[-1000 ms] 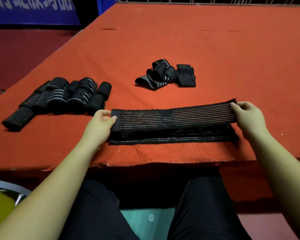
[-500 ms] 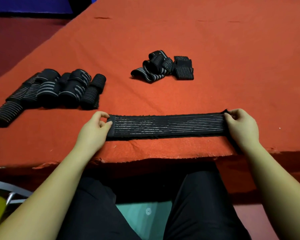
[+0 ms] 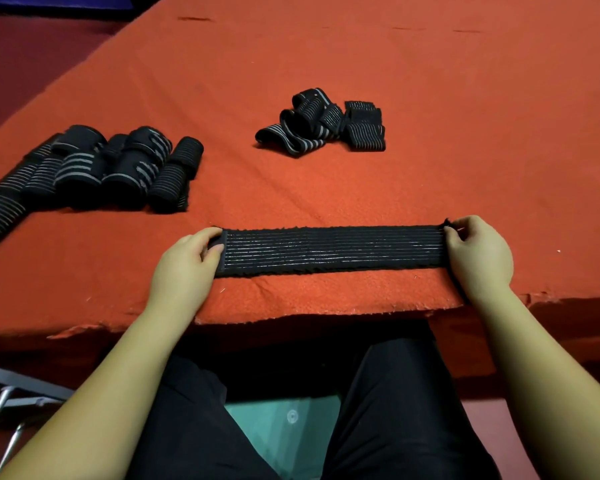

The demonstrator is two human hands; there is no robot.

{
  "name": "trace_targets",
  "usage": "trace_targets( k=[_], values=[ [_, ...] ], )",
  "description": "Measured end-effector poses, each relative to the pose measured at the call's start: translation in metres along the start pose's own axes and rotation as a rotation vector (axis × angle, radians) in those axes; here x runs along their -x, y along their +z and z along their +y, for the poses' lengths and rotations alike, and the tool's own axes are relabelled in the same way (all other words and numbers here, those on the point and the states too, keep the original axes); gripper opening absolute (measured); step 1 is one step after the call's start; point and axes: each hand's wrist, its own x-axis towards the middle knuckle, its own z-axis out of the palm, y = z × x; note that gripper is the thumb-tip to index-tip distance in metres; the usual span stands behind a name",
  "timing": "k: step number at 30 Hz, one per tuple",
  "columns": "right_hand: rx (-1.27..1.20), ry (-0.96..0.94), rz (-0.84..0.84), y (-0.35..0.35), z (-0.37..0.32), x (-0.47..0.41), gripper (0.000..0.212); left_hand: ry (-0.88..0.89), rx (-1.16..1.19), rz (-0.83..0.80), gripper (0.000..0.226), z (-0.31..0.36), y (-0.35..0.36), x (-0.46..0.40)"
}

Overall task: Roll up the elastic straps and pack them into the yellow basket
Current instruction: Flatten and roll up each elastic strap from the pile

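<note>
Strap lies flat on the red cloth near its front edge, stretched between both hands. Left hand pinches its left end, thumb on top. Right hand pinches its right end, fingers curled. Rolled straps lie beyond the left fingers; loose straps further back between the hands.

Head view, single: worn on the person's head, facing forward and steeply down over the near edge of the orange felt-covered table; close range, with the wearer's forearms and lap in frame.
</note>
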Motion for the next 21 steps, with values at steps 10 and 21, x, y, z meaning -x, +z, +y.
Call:
trace_targets(
  k=[10, 21],
  values=[
    [0.045, 0.019, 0.019, 0.002, 0.005, -0.005, 0.027, 0.016, -0.170, 0.043, 0.035, -0.001, 0.009, 0.003],
    [0.262, -0.096, -0.024, -0.006, -0.037, -0.009, 0.038, -0.133, -0.111, -0.031, 0.048, 0.005, 0.002, 0.005]
  ],
)
